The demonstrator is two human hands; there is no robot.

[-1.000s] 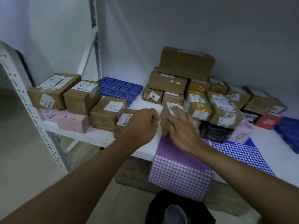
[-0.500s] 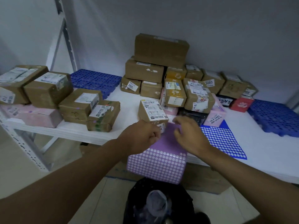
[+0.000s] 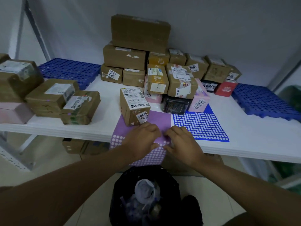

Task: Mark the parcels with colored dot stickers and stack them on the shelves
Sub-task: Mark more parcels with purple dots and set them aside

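A purple dot-sticker sheet lies on the white shelf and hangs over its front edge. My left hand and my right hand meet on it at that edge, fingers curled and pinching at the sheet. Which sticker they pinch is hidden. A brown parcel labelled 3018 stands upright on the sheet's far end, just beyond my left hand. A blue dot-sticker sheet lies flat to the right.
A pile of parcels fills the back of the shelf. More parcels sit at the left. Blue grid mats lie at both ends. A black bin stands below, by cardboard boxes.
Both hands have left the brown parcel and dropped to the purple sheet at the shelf's front edge. The parcel now stands free on the sheet. The view has shifted right and down.
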